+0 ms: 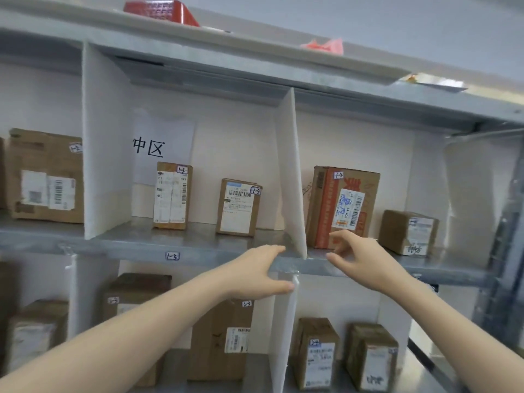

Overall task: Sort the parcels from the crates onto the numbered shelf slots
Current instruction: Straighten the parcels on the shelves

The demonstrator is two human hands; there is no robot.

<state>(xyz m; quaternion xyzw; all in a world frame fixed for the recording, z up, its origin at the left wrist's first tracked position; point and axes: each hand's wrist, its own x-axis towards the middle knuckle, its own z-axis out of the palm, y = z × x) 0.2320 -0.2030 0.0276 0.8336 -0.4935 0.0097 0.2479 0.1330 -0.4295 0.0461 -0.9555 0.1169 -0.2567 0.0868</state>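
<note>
I face a grey metal shelf [215, 252] split by white dividers [292, 171]. Its front edge carries a label 1-3 [172, 256]. Two small parcels tagged 1-3 [172, 195] [239, 207] stand in the middle slot. A tall brown parcel with red print, tagged 1-4 [341, 205], stands in the right slot beside a small parcel [408, 232]. My left hand [259, 272] reaches to the shelf edge at the divider's foot, fingers straight, holding nothing. My right hand [357, 258] is open just in front of the 1-4 parcel's lower edge.
A large parcel tagged 1-2 [45, 177] fills the left slot. The lower shelf holds several brown parcels, two tagged 2-3 [136, 302] [224, 336] and one tagged 2-4 [316, 353]. A red box [161, 11] lies on top. A paper sign [163, 143] hangs behind.
</note>
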